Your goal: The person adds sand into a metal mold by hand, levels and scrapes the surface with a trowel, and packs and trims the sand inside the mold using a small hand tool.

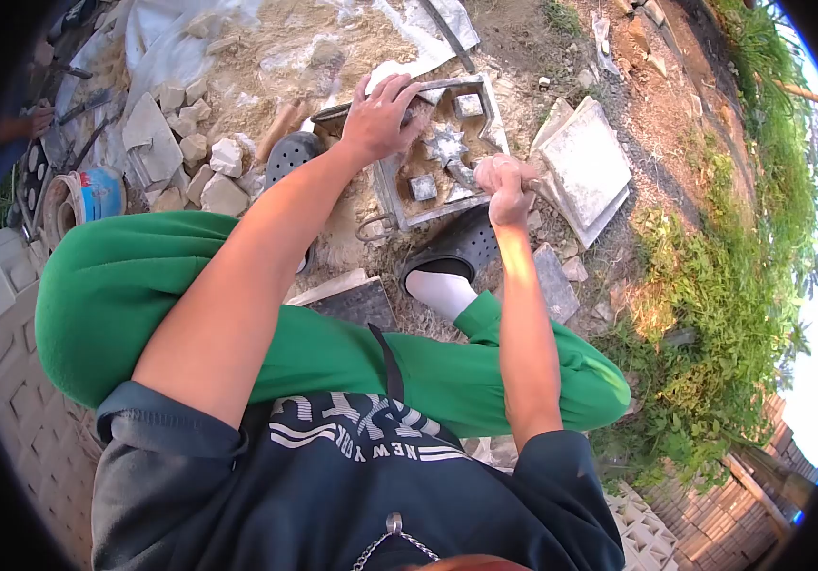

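A square metal mould (397, 202) lies on the ground in front of me, between my feet. Inside it are a grey star-shaped piece (445, 145), small grey blocks (423, 187) and sandy material. My left hand (382, 116) reaches over the mould's far left side, fingers spread; whether it presses on the rim is hard to see. At the right side of the mould, my right hand (506, 183) is closed around a small hand tool whose grey end (463, 174) points left into the mould, near the star. The fist hides the tool's grip, so its kind is unclear.
Pale square tiles (588, 162) are stacked to the right. Broken stone pieces (223, 171) and a blue-and-white bucket (102, 192) stand left. Dark clogs (456, 249) on my feet flank the mould. Another person's hand (39, 121) shows at the far left. Plants (713, 314) grow at right.
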Motion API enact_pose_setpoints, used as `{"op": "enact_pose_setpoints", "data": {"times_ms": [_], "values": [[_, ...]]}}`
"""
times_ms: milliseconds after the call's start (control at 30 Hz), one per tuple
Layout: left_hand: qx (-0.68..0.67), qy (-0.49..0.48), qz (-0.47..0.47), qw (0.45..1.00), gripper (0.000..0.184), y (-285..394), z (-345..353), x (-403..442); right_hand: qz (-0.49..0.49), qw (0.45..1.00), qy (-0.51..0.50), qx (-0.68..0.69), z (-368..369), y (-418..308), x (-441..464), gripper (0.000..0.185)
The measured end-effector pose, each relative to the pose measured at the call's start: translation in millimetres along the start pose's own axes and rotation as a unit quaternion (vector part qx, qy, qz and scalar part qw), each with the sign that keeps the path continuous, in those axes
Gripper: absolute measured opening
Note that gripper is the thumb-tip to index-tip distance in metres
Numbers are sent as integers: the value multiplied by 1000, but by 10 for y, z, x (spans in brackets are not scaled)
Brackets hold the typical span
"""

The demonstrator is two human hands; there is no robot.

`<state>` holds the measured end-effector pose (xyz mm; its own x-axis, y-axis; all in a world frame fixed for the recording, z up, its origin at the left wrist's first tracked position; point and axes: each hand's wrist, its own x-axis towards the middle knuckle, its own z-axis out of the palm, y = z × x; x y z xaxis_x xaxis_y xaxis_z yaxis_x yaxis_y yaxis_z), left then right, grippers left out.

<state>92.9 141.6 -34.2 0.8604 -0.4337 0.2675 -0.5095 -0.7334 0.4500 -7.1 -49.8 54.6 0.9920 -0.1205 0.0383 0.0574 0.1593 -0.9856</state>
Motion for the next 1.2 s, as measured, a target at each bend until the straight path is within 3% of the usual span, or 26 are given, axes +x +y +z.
{"op": "enact_pose_setpoints", "data": {"times_ms": [133, 233, 500, 600, 700, 767, 833, 867, 1033, 1100, 1133, 1200], "values": [[-18, -12, -42, 999, 60, -16, 27, -19, -47, 997, 14, 60, -21, -89, -54, 35], [-12, -17, -53, 998, 60, 9, 39, -13, 24, 997, -53, -58, -25, -37, 15, 34], [-14, -25, -56, 998, 61, 7, 38, -4, 5, 1000, -27, -14, -230, 9, -23, 37], [-9, -16, -53, 998, 59, -2, 29, 49, -37, 997, 56, 49, -265, -33, -63, 38], [-7, -14, -54, 998, 57, 24, 16, 24, -7, 998, 48, -34, -302, -76, -126, 38], [-8, -22, -57, 998, 57, 14, 18, 26, -45, 996, 78, -14, -187, -116, -111, 38], [1, -17, -52, 999, 57, 21, 23, 7, -98, 978, 177, 44, -159, 6, -144, 38], [-1, -18, -50, 999, 57, 35, 25, -6, -54, 981, 186, 4, -122, 106, -139, 39], [-14, -16, -55, 998, 57, 14, 27, 16, -103, 961, 257, 15, 12, -171, 134, 37], [-16, -24, -58, 998, 58, 17, -5, 6, -116, 937, 329, -39, 81, -102, 221, 39], [-19, -27, -58, 998, 58, 24, -3, 20, -80, 950, 293, -74, 127, -53, 300, 42], [-19, -22, -56, 998, 59, 28, 15, 36, -19, 959, 283, -20, 81, -105, 464, 47]]}}
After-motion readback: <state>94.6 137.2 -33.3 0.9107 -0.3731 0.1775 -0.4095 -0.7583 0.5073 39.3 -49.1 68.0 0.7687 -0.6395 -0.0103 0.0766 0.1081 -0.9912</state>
